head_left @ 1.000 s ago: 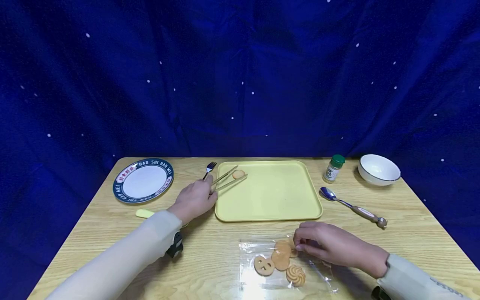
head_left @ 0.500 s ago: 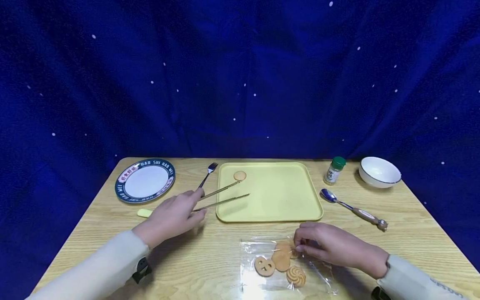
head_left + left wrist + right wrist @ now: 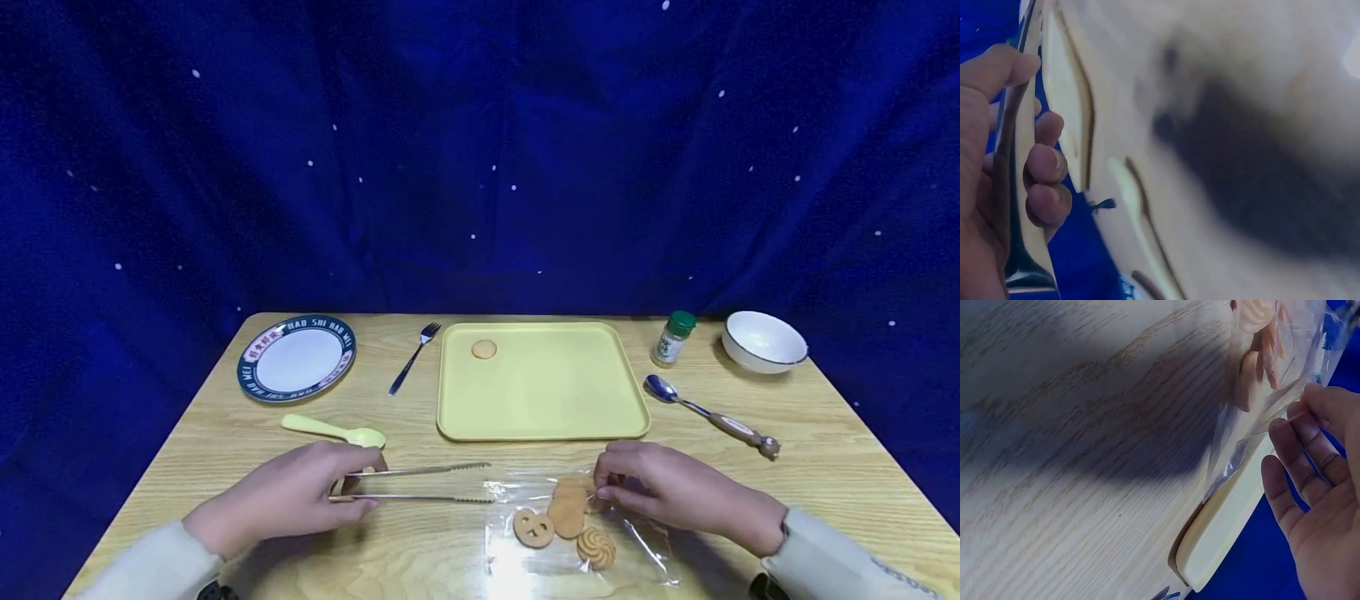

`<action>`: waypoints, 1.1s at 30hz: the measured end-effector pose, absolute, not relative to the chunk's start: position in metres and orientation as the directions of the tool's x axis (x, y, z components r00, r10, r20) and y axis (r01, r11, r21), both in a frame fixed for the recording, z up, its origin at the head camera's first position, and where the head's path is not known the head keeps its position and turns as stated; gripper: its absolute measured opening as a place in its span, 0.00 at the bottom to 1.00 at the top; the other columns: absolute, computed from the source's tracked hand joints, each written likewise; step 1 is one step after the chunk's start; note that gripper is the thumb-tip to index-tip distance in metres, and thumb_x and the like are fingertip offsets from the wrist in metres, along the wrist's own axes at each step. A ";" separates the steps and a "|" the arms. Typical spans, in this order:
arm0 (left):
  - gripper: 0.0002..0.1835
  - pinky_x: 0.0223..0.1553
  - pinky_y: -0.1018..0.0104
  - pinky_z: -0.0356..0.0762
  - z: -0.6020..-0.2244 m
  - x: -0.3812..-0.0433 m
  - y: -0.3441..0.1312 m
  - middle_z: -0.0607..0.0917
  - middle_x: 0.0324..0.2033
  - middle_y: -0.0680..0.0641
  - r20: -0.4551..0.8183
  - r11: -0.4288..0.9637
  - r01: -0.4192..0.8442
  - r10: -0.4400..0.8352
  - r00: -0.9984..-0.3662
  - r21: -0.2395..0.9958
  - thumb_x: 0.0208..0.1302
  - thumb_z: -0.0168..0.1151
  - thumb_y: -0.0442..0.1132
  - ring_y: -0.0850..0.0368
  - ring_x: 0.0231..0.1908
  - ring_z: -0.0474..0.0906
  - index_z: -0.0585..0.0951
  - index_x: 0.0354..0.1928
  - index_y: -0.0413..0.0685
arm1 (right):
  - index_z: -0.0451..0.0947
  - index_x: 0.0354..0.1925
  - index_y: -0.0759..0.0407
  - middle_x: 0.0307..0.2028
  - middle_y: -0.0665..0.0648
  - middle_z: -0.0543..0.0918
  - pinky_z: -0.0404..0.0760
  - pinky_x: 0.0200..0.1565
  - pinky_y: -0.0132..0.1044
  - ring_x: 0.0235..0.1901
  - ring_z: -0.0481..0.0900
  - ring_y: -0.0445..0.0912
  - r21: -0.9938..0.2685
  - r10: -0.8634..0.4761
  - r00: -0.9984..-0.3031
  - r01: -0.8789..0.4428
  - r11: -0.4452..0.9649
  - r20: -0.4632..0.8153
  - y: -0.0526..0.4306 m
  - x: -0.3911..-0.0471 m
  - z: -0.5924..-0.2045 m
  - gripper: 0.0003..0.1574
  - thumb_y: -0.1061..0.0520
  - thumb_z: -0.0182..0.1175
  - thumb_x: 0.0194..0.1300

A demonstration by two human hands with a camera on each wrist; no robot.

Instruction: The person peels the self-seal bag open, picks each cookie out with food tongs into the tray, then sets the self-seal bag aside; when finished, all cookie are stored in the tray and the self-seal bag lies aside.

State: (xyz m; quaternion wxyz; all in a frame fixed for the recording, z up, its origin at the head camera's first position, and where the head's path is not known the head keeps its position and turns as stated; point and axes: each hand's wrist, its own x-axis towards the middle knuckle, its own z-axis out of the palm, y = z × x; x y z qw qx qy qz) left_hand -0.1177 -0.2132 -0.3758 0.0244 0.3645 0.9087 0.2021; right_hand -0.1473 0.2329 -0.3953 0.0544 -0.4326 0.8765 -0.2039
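My left hand (image 3: 300, 496) grips a pair of metal tongs (image 3: 420, 498), whose arms stand apart and point right, tips near the left edge of a clear plastic bag (image 3: 504, 546). The left wrist view shows fingers and thumb around the tongs (image 3: 1015, 134). In the bag lie several cookies, among them a face-shaped cookie (image 3: 533, 528) and a swirl cookie (image 3: 596, 547). My right hand (image 3: 667, 487) pinches the bag's upper right edge; the right wrist view shows thumb and fingertip on the film (image 3: 1254, 440). One round cookie (image 3: 483, 349) lies on the yellow tray (image 3: 547, 392).
Behind my left hand lies a pale yellow spoon (image 3: 330, 428), with a fork (image 3: 415, 358) and a blue-rimmed plate (image 3: 296, 358) farther back. On the right are a green-capped shaker (image 3: 672, 340), a white bowl (image 3: 763, 343) and a brown-handled metal spoon (image 3: 712, 417).
My left hand has drawn the tongs back from the round cookie on the tray, toward me, to beside the bag. The cookie stays on the tray. My right hand keeps its hold.
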 end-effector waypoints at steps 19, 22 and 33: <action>0.10 0.19 0.78 0.59 -0.401 -0.116 -0.181 0.66 0.16 0.65 -0.073 0.581 0.575 0.737 -0.672 0.577 0.64 0.62 0.52 0.76 0.16 0.58 0.78 0.42 0.59 | 0.76 0.36 0.40 0.35 0.35 0.75 0.74 0.32 0.24 0.31 0.70 0.26 -0.399 -0.798 -0.583 -0.775 0.490 0.153 0.233 -0.145 -0.394 0.04 0.52 0.58 0.69; 0.09 0.19 0.78 0.58 -0.402 -0.118 -0.176 0.65 0.16 0.65 -0.090 0.572 0.567 0.747 -0.658 0.593 0.64 0.63 0.51 0.76 0.16 0.58 0.78 0.41 0.59 | 0.75 0.37 0.40 0.35 0.35 0.75 0.73 0.31 0.23 0.30 0.69 0.26 -0.401 -0.798 -0.581 -0.776 0.486 0.158 0.233 -0.144 -0.394 0.04 0.52 0.58 0.69; 0.06 0.21 0.80 0.62 -0.405 -0.121 -0.169 0.68 0.17 0.64 -0.094 0.529 0.556 0.773 -0.627 0.641 0.66 0.61 0.49 0.76 0.16 0.60 0.77 0.40 0.58 | 0.76 0.36 0.41 0.34 0.35 0.75 0.73 0.31 0.24 0.30 0.68 0.26 -0.393 -0.791 -0.597 -0.765 0.511 0.133 0.231 -0.145 -0.392 0.03 0.51 0.58 0.69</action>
